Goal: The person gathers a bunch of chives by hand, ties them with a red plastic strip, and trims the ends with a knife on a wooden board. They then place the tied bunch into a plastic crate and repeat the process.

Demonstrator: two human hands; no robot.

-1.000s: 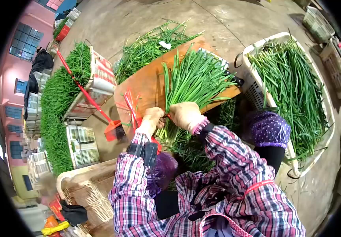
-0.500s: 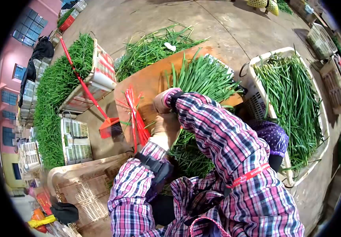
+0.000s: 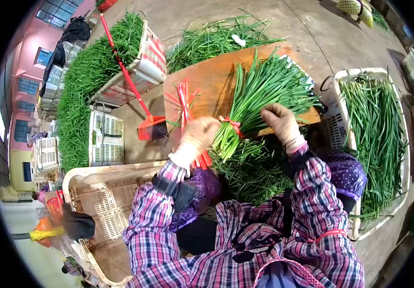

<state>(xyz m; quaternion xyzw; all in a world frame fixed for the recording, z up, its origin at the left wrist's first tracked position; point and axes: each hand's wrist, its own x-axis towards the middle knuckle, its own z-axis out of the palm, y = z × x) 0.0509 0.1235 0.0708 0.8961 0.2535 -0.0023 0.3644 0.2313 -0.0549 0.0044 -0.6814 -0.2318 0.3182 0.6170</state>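
Note:
A bunch of garlic chives [image 3: 269,84] lies on the brown wooden board [image 3: 207,86], its cut stalks pointing toward me. A red tie [image 3: 233,126] wraps the bunch near the stalk ends. My left hand [image 3: 197,137] is closed in a pinch, with the fingertips right at the tie's left end. On the other side, my right hand [image 3: 282,126] has its fingers curled together over the bunch's near edge; what they hold, if anything, is hidden. A bundle of red strips [image 3: 184,103] lies on the board, partly behind my left hand.
To the right stands a white crate [image 3: 359,74] full of chives. An open beige crate [image 3: 116,168] sits at front left. Loose greens [image 3: 216,41] lie beyond the board. A red long-handled dustpan [image 3: 151,126] leans by heaped greens [image 3: 80,96] and white crates [image 3: 107,134].
My hands have moved apart, the right one going right, uncovering the red tie around the bunch. My view has shifted, so the surroundings sit differently.

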